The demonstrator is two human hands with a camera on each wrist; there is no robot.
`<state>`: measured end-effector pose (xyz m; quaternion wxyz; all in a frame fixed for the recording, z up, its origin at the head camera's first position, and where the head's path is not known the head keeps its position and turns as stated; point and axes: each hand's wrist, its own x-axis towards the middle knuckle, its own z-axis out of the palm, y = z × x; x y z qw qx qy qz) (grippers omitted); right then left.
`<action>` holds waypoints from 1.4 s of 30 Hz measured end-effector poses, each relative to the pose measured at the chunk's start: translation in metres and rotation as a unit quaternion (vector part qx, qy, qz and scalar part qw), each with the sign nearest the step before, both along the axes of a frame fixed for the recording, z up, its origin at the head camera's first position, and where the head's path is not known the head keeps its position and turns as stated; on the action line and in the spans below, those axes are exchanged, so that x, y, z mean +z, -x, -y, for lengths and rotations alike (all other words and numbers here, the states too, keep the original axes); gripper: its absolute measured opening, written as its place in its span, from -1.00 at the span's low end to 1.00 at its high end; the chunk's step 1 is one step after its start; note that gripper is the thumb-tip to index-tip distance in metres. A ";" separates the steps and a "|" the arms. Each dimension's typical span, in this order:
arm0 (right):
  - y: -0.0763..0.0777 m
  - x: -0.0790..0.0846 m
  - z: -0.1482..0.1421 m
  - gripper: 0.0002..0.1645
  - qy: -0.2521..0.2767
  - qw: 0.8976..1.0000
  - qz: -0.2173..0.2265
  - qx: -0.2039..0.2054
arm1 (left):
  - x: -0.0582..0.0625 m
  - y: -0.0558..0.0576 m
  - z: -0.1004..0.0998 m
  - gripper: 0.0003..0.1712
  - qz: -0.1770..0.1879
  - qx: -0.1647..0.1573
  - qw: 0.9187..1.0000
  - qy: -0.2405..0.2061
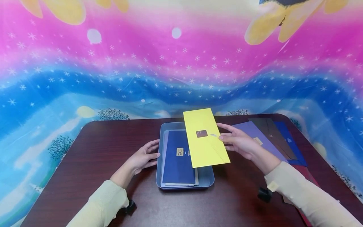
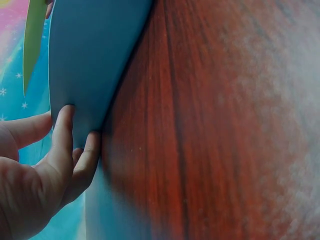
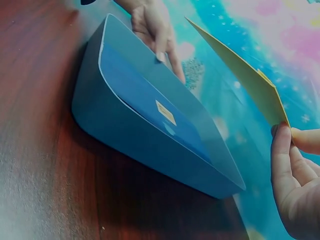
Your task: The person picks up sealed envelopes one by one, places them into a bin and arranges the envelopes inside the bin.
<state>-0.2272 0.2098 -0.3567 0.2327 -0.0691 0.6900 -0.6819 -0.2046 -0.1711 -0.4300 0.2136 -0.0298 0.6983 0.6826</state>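
Note:
A yellow envelope (image 1: 204,148) with a small brown label hangs tilted over the right part of a blue-grey tray (image 1: 210,182). My right hand (image 1: 239,140) pinches its right edge between thumb and fingers; the right wrist view shows the envelope (image 3: 240,70) raised above the rim. Inside the tray lies a dark blue envelope (image 1: 177,170) with a tan label, on top of paler ones whose edges peek out. At the tray's left side is my left hand (image 1: 143,157). In the left wrist view its fairly straight fingers (image 2: 64,130) touch the outer wall, the thumb by the rim.
To the right on the dark wooden table (image 1: 113,138) lie a purple envelope (image 1: 259,132), a brown one (image 1: 276,138), a blue one (image 1: 293,143) and a red one (image 1: 304,172), partly under my right forearm. A printed cloth (image 1: 170,78) hangs behind the table.

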 end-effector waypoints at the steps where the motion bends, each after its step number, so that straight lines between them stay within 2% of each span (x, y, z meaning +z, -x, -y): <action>1: 0.000 -0.001 0.002 -0.13 0.000 1.000 0.001 0.001 | 0.000 0.000 0.000 -0.26 0.001 0.002 1.000 0.000; 15: 0.000 -0.012 0.018 -0.15 0.006 1.000 0.014 0.017 | 0.002 -0.001 0.001 -0.27 -0.004 -0.004 1.000 0.001; 25: -0.003 -0.014 0.025 -0.14 -0.002 1.000 0.017 0.020 | 0.002 0.000 0.001 -0.26 -0.001 -0.003 1.000 0.000; 42: -0.005 -0.026 0.056 -0.16 -0.019 0.999 0.031 0.006 | 0.003 0.000 -0.001 -0.27 0.005 0.009 1.000 0.010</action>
